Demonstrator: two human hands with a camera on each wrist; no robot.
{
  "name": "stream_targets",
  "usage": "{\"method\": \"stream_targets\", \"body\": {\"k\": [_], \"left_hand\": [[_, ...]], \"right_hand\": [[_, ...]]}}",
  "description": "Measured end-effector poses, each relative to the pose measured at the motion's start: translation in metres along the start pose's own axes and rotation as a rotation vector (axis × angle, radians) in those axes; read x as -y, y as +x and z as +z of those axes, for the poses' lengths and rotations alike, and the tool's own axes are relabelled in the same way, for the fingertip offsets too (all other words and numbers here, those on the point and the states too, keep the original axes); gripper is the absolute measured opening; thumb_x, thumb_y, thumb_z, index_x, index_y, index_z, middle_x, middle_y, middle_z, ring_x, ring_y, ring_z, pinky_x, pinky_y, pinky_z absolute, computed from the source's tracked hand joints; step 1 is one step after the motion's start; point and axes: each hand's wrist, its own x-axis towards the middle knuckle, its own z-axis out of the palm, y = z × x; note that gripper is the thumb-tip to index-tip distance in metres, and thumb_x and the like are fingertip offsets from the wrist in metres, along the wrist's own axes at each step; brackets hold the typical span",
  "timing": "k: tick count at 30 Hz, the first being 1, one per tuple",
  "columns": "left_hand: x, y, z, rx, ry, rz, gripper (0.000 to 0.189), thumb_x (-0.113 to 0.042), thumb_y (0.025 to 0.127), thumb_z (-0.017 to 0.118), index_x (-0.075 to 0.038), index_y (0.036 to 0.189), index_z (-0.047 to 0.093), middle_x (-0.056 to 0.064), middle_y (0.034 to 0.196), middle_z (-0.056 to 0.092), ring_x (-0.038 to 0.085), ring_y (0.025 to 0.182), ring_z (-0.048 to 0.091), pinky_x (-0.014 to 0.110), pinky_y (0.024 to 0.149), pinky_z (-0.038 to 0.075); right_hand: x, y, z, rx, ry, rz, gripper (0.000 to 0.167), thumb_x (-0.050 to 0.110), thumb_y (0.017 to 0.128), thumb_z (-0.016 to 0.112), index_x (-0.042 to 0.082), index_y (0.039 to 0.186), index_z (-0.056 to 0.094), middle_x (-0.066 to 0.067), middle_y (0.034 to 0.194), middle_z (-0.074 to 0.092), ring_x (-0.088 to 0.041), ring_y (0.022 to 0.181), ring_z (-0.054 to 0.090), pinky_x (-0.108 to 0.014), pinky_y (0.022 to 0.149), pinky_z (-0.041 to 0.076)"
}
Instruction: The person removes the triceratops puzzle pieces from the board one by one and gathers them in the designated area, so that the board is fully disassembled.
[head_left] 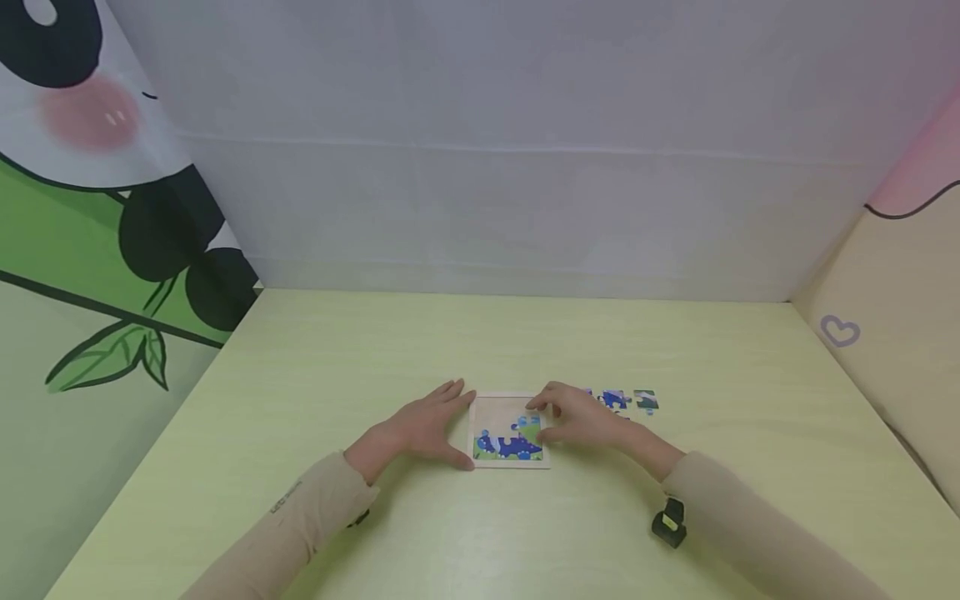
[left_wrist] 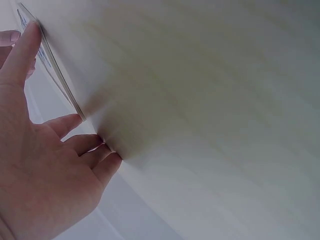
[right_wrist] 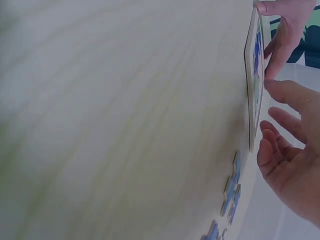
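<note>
beige sleeves (head_left: 300, 521) over the desk (head_left: 375, 342): left hand (head_left: 429, 425) spread, bracing a part-filled puzzle frame (head_left: 512, 465); right hand (head_left: 581, 417) loosely bent at its right side, no grip visible; piece-fitting seems under way, next calling for a loose piece (head_left: 646, 399)

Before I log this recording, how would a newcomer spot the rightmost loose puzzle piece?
On the table, find the right hand at the puzzle tray's right edge. Loose pieces lie just beyond it, rightward; the rightmost piece is greenish, unlike its blue-purple neighbour.
</note>
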Motion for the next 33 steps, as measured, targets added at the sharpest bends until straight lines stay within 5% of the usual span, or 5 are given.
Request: {"method": "stream_targets", "body": {"k": [33], "left_hand": [[0.0001, 0.0012, -0.0006, 0.014, 0.008, -0.004, 0.102, -0.056, 0.066, 0.072, -0.012, 0.145, 0.024, 0.013, 0.151, 0.012, 0.028, 0.138, 0.008, 0.046, 0.107, 0.024]], "right_hand": [[0.0051, 0.0079, 0.0061, 0.076, 0.042, 0.003, 0.033, 0.011, 0.075, 0.073, 0.004, 0.105, 0.06, 0.0, 0.093, 0.055, -0.014, 0.077, 0.046, -0.023, 0.064, 0.043]]}}
